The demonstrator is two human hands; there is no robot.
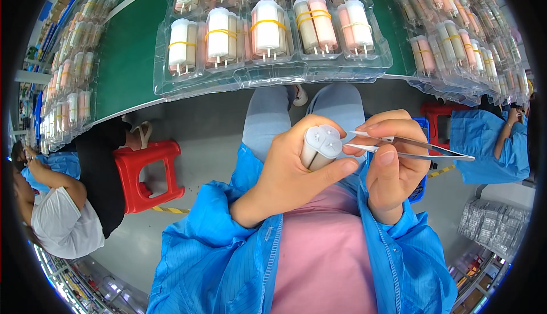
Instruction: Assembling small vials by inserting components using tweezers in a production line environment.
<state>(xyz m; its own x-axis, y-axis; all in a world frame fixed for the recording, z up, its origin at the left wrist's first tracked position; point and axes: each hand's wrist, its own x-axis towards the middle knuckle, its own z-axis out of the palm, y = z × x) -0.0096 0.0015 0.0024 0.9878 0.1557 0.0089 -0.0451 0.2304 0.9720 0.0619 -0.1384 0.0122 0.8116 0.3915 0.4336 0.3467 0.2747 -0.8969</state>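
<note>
My left hand (285, 171) is closed round a bundle of three capped cylinders (323, 143), held over my lap with the pale cap ends facing up. Between the fingers of my right hand (393, 166) is a pair of metal tweezers (436, 153). Their two pale tips are apart and point left, just beside the bundle's caps; I cannot tell whether they touch. Beyond my hands, a clear plastic tray (273, 78) carries rows of white, pink and beige cylinder bundles (268, 29), each with a yellow band and short white stems.
The tray sits at the near edge of a green table (128, 66). Loaded trays (453, 46) are stacked at right, more bundles (69, 83) at left. A red stool (149, 171) and a seated person (68, 217) are at left; another person (484, 143) in blue is at right.
</note>
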